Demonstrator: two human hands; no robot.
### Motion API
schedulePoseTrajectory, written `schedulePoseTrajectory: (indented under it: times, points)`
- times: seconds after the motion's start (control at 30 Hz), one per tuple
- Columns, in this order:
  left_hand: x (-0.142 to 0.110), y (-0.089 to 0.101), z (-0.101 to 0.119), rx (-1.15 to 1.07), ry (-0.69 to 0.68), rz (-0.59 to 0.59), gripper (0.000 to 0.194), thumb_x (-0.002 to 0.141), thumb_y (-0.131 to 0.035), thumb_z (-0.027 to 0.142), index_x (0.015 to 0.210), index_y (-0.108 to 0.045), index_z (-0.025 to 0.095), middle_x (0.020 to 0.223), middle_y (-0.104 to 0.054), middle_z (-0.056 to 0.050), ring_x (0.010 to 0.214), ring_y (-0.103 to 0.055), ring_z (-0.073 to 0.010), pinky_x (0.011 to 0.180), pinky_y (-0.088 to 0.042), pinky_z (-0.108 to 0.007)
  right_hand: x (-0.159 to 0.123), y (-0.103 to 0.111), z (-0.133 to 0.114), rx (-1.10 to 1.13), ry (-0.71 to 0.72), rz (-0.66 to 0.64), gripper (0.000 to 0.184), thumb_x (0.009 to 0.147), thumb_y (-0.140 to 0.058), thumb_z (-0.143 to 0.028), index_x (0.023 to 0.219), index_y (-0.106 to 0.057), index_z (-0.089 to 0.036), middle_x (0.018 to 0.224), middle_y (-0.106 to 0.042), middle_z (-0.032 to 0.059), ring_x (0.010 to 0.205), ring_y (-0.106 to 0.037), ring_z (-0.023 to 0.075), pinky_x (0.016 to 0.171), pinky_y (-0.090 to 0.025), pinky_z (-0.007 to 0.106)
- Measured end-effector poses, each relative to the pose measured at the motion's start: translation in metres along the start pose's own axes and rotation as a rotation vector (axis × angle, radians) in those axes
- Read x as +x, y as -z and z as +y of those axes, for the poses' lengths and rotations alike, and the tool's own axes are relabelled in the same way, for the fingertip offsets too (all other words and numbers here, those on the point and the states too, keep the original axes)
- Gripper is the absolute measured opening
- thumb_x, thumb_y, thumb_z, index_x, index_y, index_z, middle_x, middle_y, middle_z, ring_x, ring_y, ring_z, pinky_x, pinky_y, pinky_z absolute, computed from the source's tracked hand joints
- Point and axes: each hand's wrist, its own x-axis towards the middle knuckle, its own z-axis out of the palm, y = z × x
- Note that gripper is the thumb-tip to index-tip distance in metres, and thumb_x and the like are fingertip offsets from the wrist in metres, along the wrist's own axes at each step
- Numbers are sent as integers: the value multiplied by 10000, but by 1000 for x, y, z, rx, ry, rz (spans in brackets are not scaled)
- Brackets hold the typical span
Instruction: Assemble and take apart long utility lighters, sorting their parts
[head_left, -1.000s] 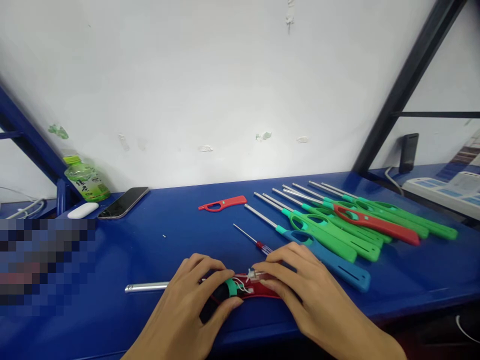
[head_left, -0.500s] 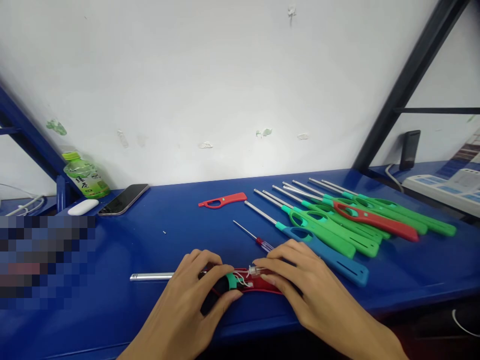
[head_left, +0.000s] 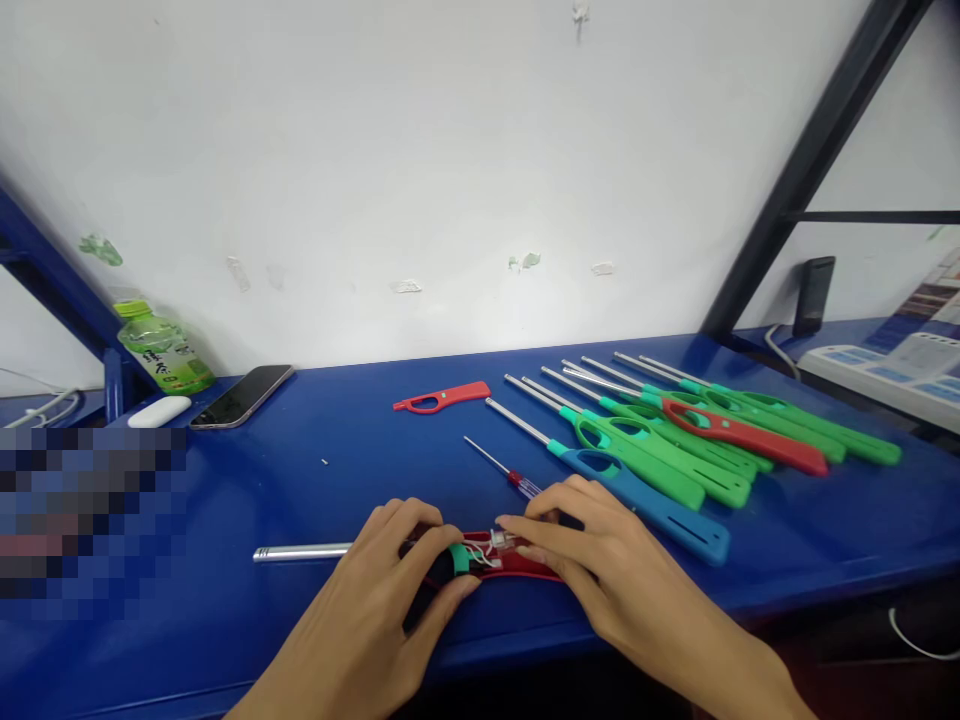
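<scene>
Okay, open lighter (head_left: 521,566) lies near the table's (head_left: 337,430) front edge, between both hands; metal tube (head_left: 300,552) points left, red shell runs right under the right hand (head_left: 600,550); left hand (head_left: 386,595) grips the lighter's middle, thumb on the near side, fingers bent over the far side, pinching it around the green part (head_left: 460,560); white wires (head_left: 480,550) show in the gap between the hands; right fingers pinch the clear part (head_left: 502,539) over the shell, its far end hidden by the hand; screwdriver (head_left: 523,485) lies just beyond the right hand, tip away to the left; red cover (head_left: 454,395) sits farther back, flat; blue lighter (head_left: 652,500) is right of the screwdriver, then green lighters (head_left: 656,465) in a rough row, red lighter (head_left: 750,436) across some of them; phone (head_left: 244,397), white case (head_left: 160,412) and bottle (head_left: 166,352) at back left.
</scene>
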Motion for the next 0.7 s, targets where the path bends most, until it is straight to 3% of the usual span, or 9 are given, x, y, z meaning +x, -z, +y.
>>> schedulePoseTrajectory:
  times: [0.23, 0.43, 0.7]
  points:
    - [2, 0, -1, -42, 11, -40, 192, 1119, -529, 283, 1302, -583, 307, 1204, -594, -42, 1074, -647, -207, 945, -597, -370, 2, 1, 1, 8, 16, -29, 501, 1076, -431, -68, 1438, -671, -316, 1259, -675, 69, 1107, -616, 253, 1032, -513, 510]
    - [5, 3, -1, -39, -20, -91, 298, 1131, -500, 276, 1419, -565, 315, 1190, -612, -41, 1076, -653, -202, 1061, -570, -421, 5, 3, -1, 53, 5, -26, 514, 1061, -436, -41, 1413, -700, -305, 1213, -673, 72, 1059, -613, 236, 988, -533, 482]
    - [8, 5, -1, -50, -10, -161, 367, 1135, -482, 255, 1481, -552, 357, 1177, -595, -39, 1071, -617, -214, 1043, -567, -447, 9, 10, -4, 120, 10, -44, 458, 1084, -435, -97, 1348, -734, -322, 1194, -636, 64, 1075, -603, 222, 955, -546, 411]
